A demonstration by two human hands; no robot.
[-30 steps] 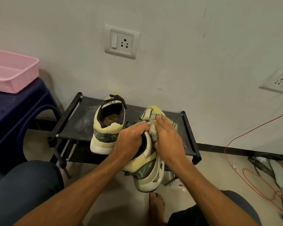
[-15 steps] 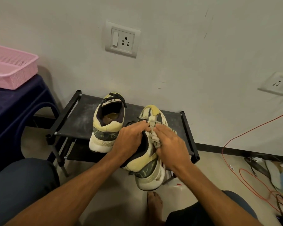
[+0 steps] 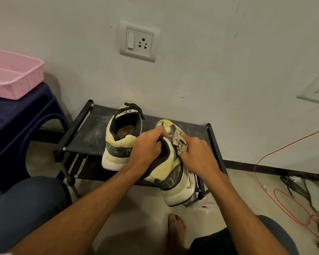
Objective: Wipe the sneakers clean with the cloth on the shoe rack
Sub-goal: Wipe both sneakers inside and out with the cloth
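Your left hand (image 3: 147, 146) grips the collar of the pale yellow sneaker (image 3: 171, 173), held over the black shoe rack (image 3: 88, 133), toe toward the wall (image 3: 210, 70). Your right hand (image 3: 197, 155) clenches the crumpled grey cloth (image 3: 179, 142) against its right flank.

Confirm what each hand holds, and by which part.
Left hand grips the near sneaker by its collar, fingers curled over the opening's edge. Right hand holds the bunched cloth, pressing it to that sneaker's side.
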